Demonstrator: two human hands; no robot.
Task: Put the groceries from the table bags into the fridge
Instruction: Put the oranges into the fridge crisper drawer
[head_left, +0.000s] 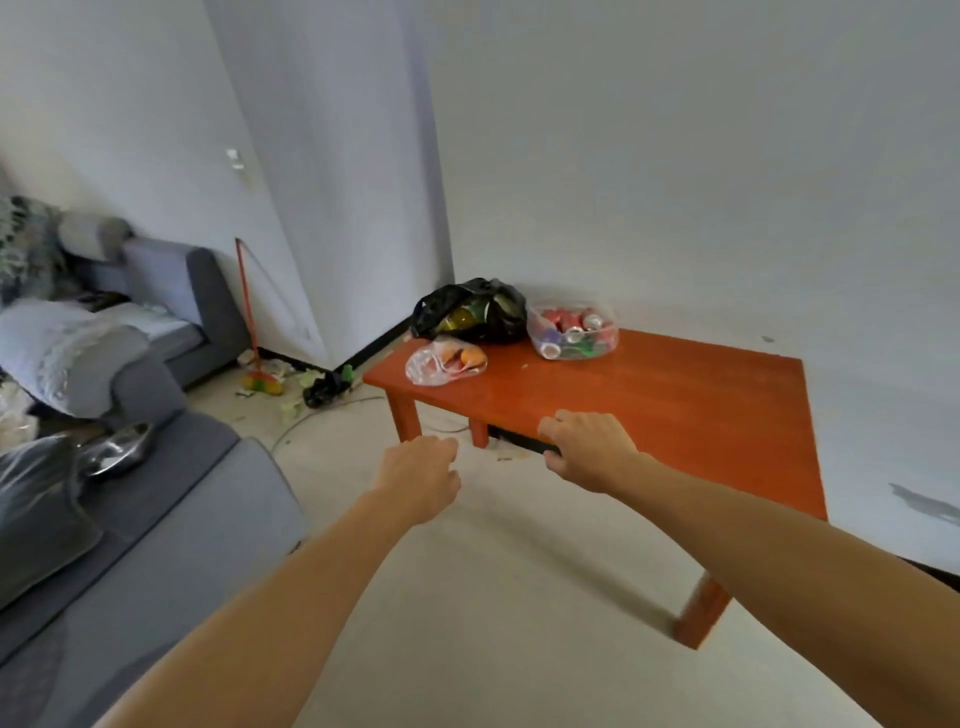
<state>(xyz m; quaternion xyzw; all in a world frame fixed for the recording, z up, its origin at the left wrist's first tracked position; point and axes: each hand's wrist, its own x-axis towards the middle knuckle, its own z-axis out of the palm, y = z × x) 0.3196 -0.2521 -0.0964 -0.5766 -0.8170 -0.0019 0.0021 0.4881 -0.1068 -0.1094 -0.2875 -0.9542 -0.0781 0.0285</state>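
Note:
An orange-brown wooden table (649, 415) stands against the white wall. At its far end sit three bags: a black bag (470, 312) with green and yellow items, a clear bag of drink cans (571, 330), and a small clear bag (447, 361) holding orange things. My left hand (421, 475) hovers over the floor short of the table, fingers curled, holding nothing. My right hand (589, 449) is at the table's near edge, fingers curled downward over it, with nothing in it. No fridge is in view.
A grey sofa (130, 519) with cushions, a metal bowl (117, 449) and a plastic bag fills the left side. A broom (252, 332) leans in the corner beside litter and a black bag (322, 387) on the floor. Pale floor lies between sofa and table.

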